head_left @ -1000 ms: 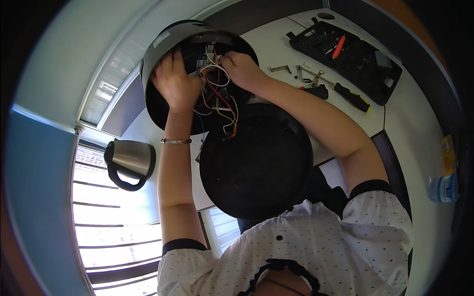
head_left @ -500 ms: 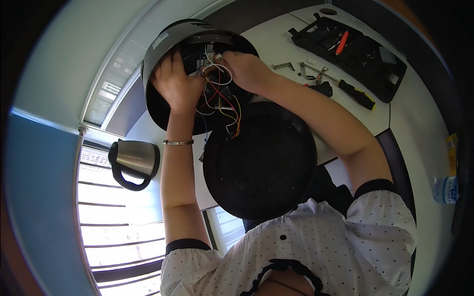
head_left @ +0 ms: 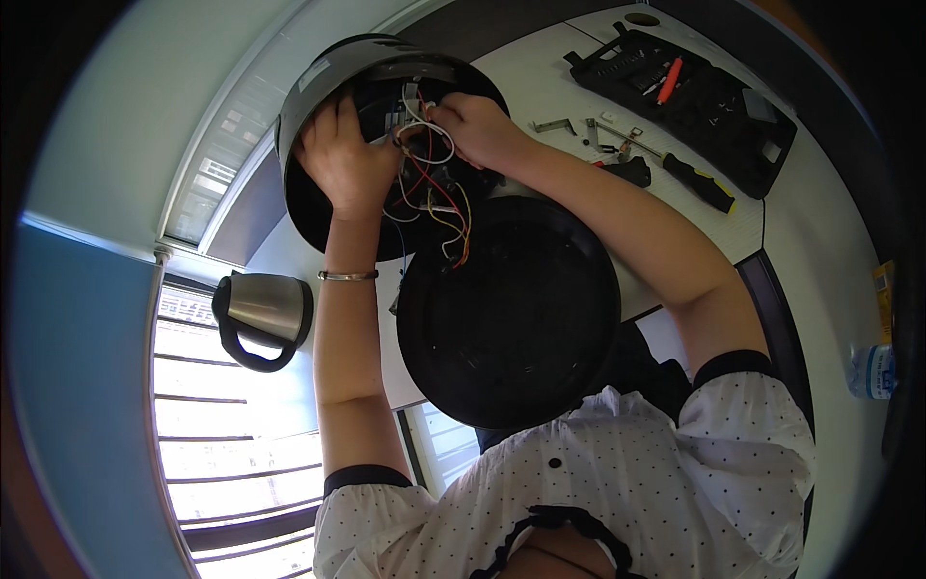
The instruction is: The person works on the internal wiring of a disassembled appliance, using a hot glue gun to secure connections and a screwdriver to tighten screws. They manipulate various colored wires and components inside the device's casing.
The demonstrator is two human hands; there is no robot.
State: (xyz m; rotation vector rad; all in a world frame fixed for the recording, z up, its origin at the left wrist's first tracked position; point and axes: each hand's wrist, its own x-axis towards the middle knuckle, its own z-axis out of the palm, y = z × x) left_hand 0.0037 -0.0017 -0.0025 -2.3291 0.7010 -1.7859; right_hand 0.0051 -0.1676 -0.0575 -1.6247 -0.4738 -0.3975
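A round black appliance housing (head_left: 330,77) lies open at the top, with white, red and yellow wires (head_left: 434,174) spilling out over a round black lid-like pan (head_left: 506,318). My left hand (head_left: 349,159) is inside the housing's left part, fingers bent against its dark interior; what they grip, if anything, is hidden. My right hand (head_left: 482,130) is inside at the right, thumb and fingers closed near the wires and a small pale part at the upper middle; I cannot make out what it holds.
A black tool case (head_left: 714,130) holding a red-handled tool (head_left: 669,81) lies at upper right, beside a black-yellow screwdriver (head_left: 696,182) and loose metal parts (head_left: 603,140). A steel kettle (head_left: 260,309) stands at left by the window. A plastic bottle (head_left: 873,372) is at far right.
The view has shifted slightly, so the desk items sit a little further right. My right fingers have moved slightly among the wires; my left hand stays in the housing.
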